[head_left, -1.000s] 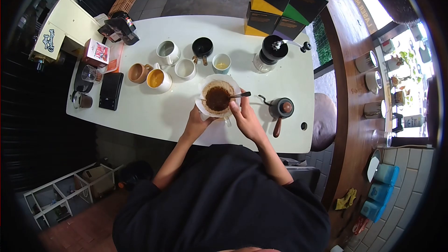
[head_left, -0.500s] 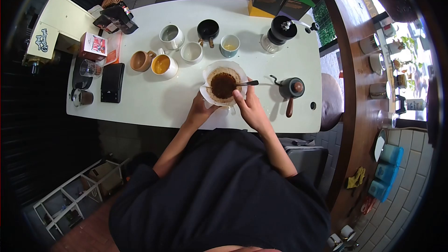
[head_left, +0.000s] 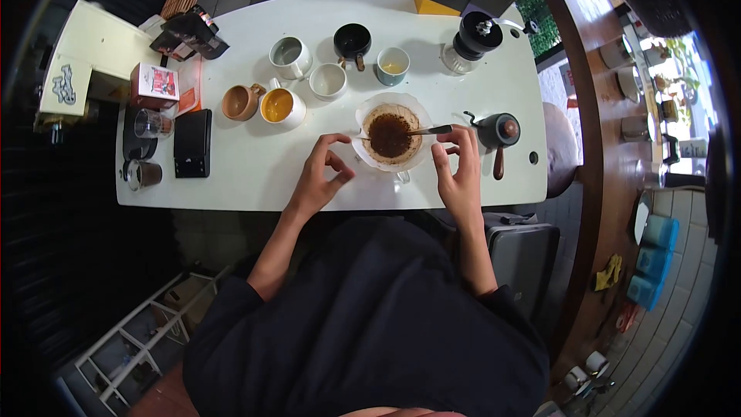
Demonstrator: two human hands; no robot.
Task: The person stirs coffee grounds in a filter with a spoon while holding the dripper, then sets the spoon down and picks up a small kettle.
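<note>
Grip spread on left hand (head_left: 315, 179) and right hand (head_left: 461, 175), coffee filter (head_left: 392, 157) between, white table (head_left: 239, 166), wooden counter (head_left: 616, 212), tiled wall (head_left: 685, 262)

On the white table (head_left: 262, 174), a filter-lined vessel (head_left: 390, 136) is set at four o'clock, a grinder (head_left: 476, 37) at two, a flat black device (head_left: 192, 143) near nine, a black cup (head_left: 353, 40) at twelve.

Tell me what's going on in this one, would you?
A person has both bare hands around a round white paper filter on a white table. Dark brown coffee grounds lie inside, with a slim metal-looking utensil resting across the rim. The left hand is open beside the filter, fingers apart, holding nothing. The right hand is at the utensil's handle end; whether it touches cannot be told. Cups stand farther back.
</note>
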